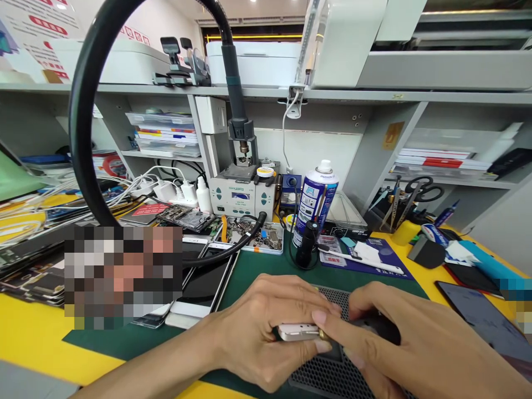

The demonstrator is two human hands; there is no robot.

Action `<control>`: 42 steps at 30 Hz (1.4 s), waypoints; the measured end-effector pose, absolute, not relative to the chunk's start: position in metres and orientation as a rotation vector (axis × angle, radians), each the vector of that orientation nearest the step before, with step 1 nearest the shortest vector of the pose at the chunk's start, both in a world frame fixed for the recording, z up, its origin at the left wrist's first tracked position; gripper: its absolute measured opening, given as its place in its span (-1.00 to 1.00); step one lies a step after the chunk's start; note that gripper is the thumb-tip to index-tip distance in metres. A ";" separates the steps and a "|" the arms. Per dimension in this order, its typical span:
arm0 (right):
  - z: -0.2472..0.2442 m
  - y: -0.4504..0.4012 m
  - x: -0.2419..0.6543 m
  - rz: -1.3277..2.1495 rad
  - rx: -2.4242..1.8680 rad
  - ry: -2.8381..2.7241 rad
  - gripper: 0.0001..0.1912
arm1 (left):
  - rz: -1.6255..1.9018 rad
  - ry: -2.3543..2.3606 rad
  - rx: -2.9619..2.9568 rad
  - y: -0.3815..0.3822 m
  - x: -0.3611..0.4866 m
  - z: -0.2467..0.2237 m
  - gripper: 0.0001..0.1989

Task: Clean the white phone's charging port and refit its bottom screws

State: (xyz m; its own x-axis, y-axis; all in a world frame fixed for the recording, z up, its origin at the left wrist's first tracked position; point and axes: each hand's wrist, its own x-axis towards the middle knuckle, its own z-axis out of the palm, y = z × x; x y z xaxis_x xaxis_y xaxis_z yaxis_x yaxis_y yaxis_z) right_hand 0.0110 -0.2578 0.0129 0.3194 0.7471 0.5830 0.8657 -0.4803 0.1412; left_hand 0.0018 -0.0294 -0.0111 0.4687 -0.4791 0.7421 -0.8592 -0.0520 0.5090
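Note:
My left hand (274, 327) is closed around a slim white phone-like device (298, 332), held edge-on so that its end with small holes faces me. Most of the device is hidden by my fingers. At its right end my right hand (386, 338) presses in with the index finger, beside a small brass-coloured bit. A dark rounded object (380, 328) shows under the curled right fingers; what it is, I cannot make out. Both hands are above a black perforated mat (328, 377).
A hot-air station (243, 191) with its black hose (78, 111) stands behind. A blue spray can (316, 202) and small black bottle (306, 246) are ahead. White phones (208, 282) lie left; a dark tablet (482, 316) lies right. Scissors (424, 189) stand in a holder.

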 end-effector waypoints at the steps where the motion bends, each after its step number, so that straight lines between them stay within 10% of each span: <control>1: 0.014 -0.256 0.010 -0.871 -2.370 -1.510 -0.67 | 0.474 -1.158 1.695 -0.030 0.002 -0.011 -0.93; 42: 0.021 -0.262 0.011 -0.705 -2.265 -1.002 -0.57 | 0.511 -1.055 1.734 -0.025 -0.001 -0.011 -0.66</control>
